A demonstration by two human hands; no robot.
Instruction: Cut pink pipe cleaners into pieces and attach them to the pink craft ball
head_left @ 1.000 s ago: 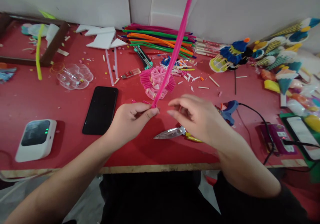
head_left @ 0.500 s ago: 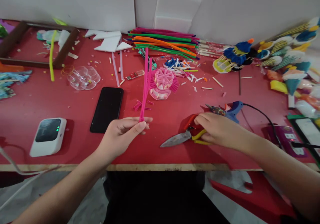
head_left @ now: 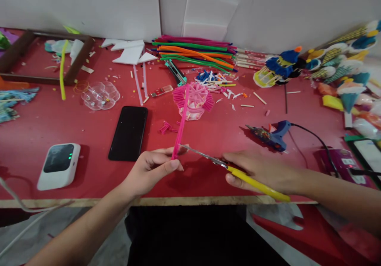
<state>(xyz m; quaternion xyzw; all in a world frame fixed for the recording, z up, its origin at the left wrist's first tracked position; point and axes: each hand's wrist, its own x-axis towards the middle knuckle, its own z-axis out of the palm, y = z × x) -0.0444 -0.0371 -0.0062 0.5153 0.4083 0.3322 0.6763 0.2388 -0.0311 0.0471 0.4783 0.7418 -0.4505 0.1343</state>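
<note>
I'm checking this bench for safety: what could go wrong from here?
The scissors reach close to the left hand; a slip might nick it. The pink stems are held only near their lower end, so cut pieces could drop. The glue gun beyond the right hand might get bumped.

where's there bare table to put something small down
Two patches look bare: between the white device and black phone, and beyond the right hand, between the pink model and glue gun. Behind the model it's crowded with cut scraps and fuzzy stems.
</note>
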